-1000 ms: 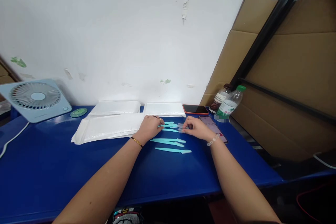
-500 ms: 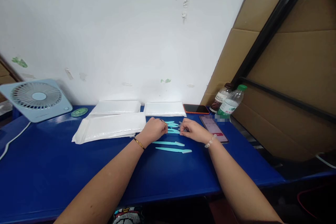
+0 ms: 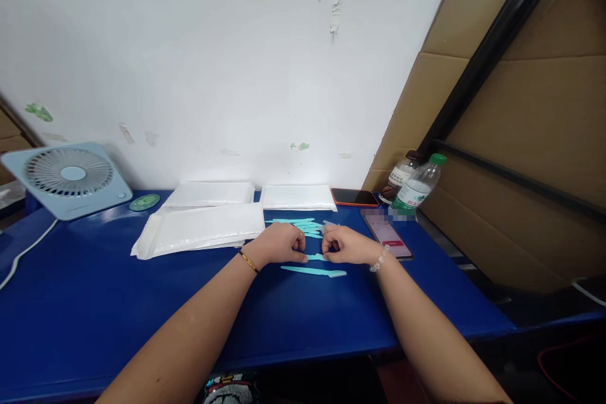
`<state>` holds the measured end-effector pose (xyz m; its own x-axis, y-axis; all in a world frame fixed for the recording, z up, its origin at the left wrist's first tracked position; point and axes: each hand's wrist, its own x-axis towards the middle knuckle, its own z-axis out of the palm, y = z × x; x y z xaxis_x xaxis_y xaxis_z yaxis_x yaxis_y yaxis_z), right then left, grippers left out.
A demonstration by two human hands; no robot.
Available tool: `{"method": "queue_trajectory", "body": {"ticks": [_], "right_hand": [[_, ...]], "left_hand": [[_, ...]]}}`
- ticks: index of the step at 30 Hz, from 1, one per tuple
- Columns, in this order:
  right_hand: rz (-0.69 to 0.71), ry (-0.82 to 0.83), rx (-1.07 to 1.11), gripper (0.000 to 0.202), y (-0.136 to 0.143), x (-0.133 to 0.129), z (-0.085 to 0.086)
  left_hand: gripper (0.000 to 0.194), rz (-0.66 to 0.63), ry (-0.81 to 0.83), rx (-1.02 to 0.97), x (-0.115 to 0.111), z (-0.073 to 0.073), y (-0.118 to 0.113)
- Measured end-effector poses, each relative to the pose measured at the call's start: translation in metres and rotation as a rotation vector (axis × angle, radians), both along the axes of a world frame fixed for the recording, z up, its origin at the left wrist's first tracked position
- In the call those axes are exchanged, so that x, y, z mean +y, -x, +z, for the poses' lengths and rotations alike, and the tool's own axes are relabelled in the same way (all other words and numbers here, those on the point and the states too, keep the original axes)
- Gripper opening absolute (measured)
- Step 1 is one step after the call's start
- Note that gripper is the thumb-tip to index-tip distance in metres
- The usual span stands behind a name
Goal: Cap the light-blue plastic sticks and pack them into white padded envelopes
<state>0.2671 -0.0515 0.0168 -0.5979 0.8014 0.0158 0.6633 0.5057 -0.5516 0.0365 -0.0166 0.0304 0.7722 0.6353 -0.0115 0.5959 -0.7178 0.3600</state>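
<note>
Between my hands lies a turquoise eyebrow razor point(image 3: 316, 257), low over the blue table. My left hand point(image 3: 283, 243) is closed with its fingertips pinched on the razor's handle side, which it partly hides. At the other end, the bladed one, my right hand point(image 3: 349, 245) pinches with thumb and finger. Nearer to me, a second eyebrow razor point(image 3: 312, 271) lies flat, its pale blade end to the right. Just beyond my fingers is a loose pile of eyebrow razors point(image 3: 303, 225), several of them overlapping.
White padded envelopes point(image 3: 203, 227) lie stacked at left, with another white packet point(image 3: 298, 197) by the wall. A phone point(image 3: 386, 233), a dark phone with a red edge point(image 3: 355, 197) and two bottles point(image 3: 411, 192) are at right. A blue fan point(image 3: 73, 180) stands far left.
Both hands have come back from the pile toward me and down onto the farther of the two separate razors. More of the pile now shows. The nearest razor has stayed put.
</note>
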Motion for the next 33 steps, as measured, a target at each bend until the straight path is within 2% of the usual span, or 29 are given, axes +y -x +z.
{"method": "queue_trajectory", "body": {"ticks": [4,9,11,15,17,19,21,26,29,33], "right_hand": [[-0.024,-0.015,-0.019,0.009,0.000,0.001,-0.001],[-0.040,-0.031,-0.055,0.011,-0.002,0.002,0.000],[-0.103,-0.084,-0.049,0.010,-0.005,0.004,0.000],[-0.317,-0.197,-0.014,0.009,-0.014,0.011,0.001],[-0.359,-0.220,-0.006,0.009,-0.017,0.013,0.001],[-0.348,-0.208,0.015,0.009,-0.019,0.011,0.004],[-0.305,-0.148,0.052,0.011,-0.019,0.007,0.008],[-0.111,0.164,0.078,0.024,-0.019,-0.006,0.017],[-0.028,0.312,0.021,0.028,-0.016,-0.007,0.015],[-0.043,0.304,-0.011,0.024,-0.013,-0.003,0.007]], "left_hand": [[0.011,0.053,0.067,0.049,0.001,-0.006,-0.002],[0.009,0.118,-0.069,0.063,0.002,-0.005,-0.004],[0.009,0.138,-0.156,0.066,0.005,-0.002,-0.001],[0.011,0.236,-0.280,0.024,0.016,-0.001,0.006],[0.011,0.265,-0.310,-0.006,0.020,-0.003,0.008],[0.013,0.249,-0.295,-0.030,0.019,-0.004,0.009],[0.017,0.180,-0.213,-0.055,0.013,-0.004,0.007],[0.031,-0.032,0.079,-0.019,-0.009,-0.002,-0.005],[0.018,-0.015,0.125,0.037,-0.015,-0.004,-0.011],[0.011,0.056,0.082,0.043,-0.011,-0.006,-0.012]]}}
